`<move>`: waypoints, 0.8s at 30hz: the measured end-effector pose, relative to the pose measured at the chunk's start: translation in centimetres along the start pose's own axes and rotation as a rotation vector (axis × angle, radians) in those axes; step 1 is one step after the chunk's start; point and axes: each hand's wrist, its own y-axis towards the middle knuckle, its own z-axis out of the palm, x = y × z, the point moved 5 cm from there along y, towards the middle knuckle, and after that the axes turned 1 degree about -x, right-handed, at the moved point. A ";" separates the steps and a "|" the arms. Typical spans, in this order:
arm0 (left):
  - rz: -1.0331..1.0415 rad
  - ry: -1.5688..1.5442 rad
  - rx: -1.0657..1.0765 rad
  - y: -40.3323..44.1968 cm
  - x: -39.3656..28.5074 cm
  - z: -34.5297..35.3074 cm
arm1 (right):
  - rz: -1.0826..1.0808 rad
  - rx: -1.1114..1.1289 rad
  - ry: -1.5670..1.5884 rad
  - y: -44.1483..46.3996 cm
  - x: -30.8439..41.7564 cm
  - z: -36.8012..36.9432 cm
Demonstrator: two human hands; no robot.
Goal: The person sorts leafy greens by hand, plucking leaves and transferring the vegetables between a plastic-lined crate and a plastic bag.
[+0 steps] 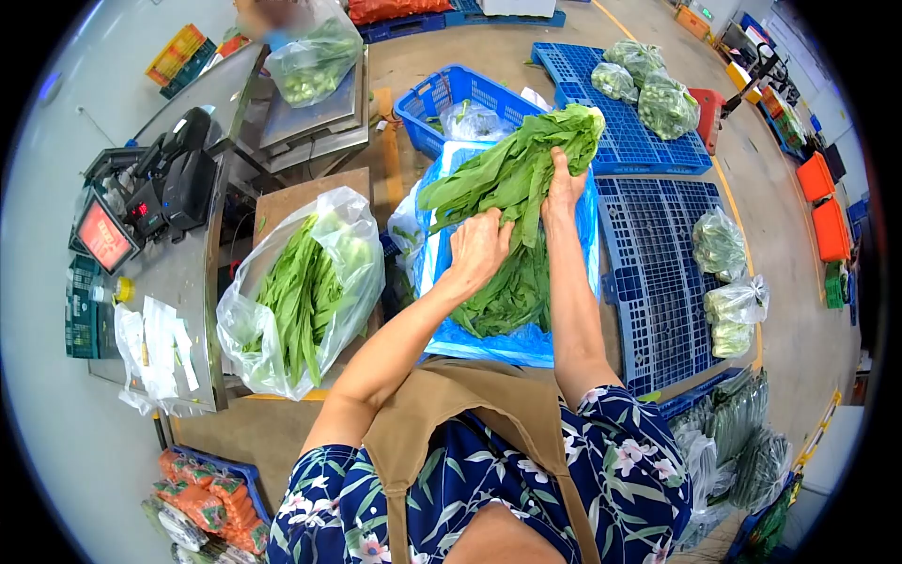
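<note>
A large bunch of long-leaf lettuce (507, 164) is raised over a white box (435, 254) lined with blue plastic. My right hand (562, 191) is closed round the bunch near its pale stem end, which points up and right. Against the lower leaves, my left hand (480, 249) has its fingers curled in a pinch on a leaf. More leafy greens (507, 301) lie in the box beneath both hands. To the left, an open clear plastic bag (362, 240) holds similar long green leaves (301, 296).
A blue crate (423, 136) stands behind the box. Blue pallets (658, 273) on the right carry bagged vegetables (669, 105). On the left are a metal table (183, 273) with a labelling machine (174, 179), and a scale with another bag (315, 66) near a person.
</note>
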 end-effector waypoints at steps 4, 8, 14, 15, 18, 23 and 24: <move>0.405 -0.204 0.048 -2.7 -2.0 0.9 | -0.083 0.038 -0.115 1.2 -0.6 -0.7; 0.541 -0.207 0.212 -6.9 -4.0 1.3 | 0.025 -0.063 0.046 1.4 -0.5 -1.4; -0.038 -0.132 -0.106 -2.3 2.2 -2.5 | 0.024 -0.063 -0.064 0.8 1.2 -1.8; -0.088 -0.118 -0.064 -1.7 3.3 -2.2 | 0.016 -0.049 -0.063 0.7 1.4 -1.6; -0.267 -0.264 0.219 -0.7 4.9 -0.7 | -0.007 -0.019 -0.063 0.2 1.6 -1.3; -0.197 -0.335 0.149 -0.7 3.7 -1.9 | -0.029 0.007 -0.086 0.1 1.7 -1.1; -0.161 -0.353 0.122 -0.9 4.0 -1.4 | -0.035 0.006 -0.092 0.0 1.6 -1.1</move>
